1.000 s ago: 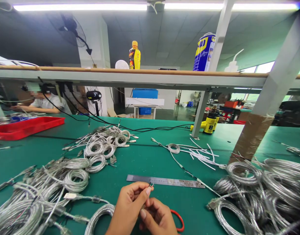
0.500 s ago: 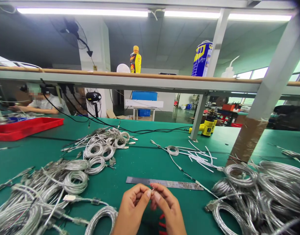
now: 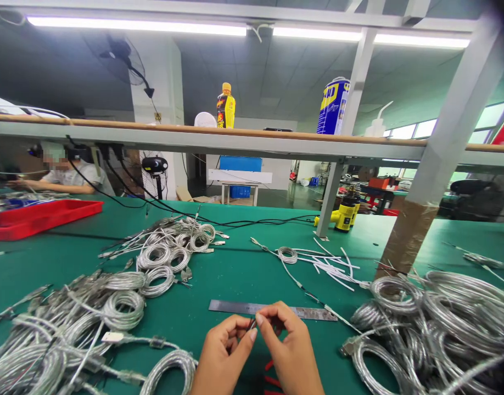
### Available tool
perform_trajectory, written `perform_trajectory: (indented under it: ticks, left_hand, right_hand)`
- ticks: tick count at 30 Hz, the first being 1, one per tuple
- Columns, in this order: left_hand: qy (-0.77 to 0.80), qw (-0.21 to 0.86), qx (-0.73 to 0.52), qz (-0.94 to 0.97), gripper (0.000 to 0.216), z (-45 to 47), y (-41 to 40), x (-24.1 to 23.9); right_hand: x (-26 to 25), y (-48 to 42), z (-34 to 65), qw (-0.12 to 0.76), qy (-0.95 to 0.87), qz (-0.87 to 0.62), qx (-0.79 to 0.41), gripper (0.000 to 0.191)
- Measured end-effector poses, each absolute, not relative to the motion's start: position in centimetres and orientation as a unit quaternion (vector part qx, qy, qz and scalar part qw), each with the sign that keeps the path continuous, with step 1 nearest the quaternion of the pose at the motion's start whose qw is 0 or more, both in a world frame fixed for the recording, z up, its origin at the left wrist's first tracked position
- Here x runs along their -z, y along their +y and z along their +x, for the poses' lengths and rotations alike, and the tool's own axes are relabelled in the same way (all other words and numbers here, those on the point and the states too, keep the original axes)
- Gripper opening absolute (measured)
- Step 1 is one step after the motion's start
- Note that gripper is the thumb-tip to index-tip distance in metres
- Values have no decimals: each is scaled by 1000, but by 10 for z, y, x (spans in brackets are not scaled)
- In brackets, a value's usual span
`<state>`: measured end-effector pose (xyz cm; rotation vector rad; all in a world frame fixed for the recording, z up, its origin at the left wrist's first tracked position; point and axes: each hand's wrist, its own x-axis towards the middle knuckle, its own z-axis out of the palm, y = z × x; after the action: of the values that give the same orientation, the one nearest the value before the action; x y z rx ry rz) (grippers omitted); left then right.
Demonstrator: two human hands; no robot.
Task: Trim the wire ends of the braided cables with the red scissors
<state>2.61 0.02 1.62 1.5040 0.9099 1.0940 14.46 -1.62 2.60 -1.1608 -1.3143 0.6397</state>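
The 2 hands [image 3: 224, 351] [image 3: 292, 345] pinch thin wires [image 3: 252, 324], mostly hidden in their grip, near a partly covered ruler [image 3: 231, 307].

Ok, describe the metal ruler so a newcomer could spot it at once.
On the green tabletop, look between the left cable pile and the right cable pile. The metal ruler lies just beyond the left hand and right hand, partly covered. Among its neighbours, it alone is a flat grey strip.

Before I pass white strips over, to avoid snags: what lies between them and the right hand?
In the head view, the metal ruler, partly covered, lies beyond the right hand; then a cable slants across before the white strips.
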Motion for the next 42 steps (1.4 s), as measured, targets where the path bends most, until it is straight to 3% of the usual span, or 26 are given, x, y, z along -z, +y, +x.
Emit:
perform_trajectory:
  ticks: [2, 7, 10, 15, 23, 36, 42]
  left_hand:
    - [375, 505, -462, 625, 22, 26, 0, -18]
    - [396, 515, -468, 599, 22, 23, 1, -25]
    - [406, 513, -490, 576, 21, 23, 1, -29]
    - [384, 473, -552, 569, 18, 22, 0, -32]
    - [375, 571, -522, 511, 20, 21, 0, -39]
    - [385, 549, -552, 496, 21, 21, -2, -38]
    - [386, 531, -549, 517, 20, 20, -3, -41]
  right_hand:
    - [-29, -17, 145, 585, -582, -509, -246, 16]
    - [-16, -5, 145, 614, -473, -451, -443, 25]
    - [-4, -2, 142, 629, -412, -432, -499, 30]
    - [7, -9, 127, 534, -535, -373, -538, 33]
    - [18, -10, 114, 540, -572, -354, -505, 31]
    - [26, -11, 110, 564, -585, -368, -453, 24]
    - [5, -15, 120, 496, -648, -416, -401, 19]
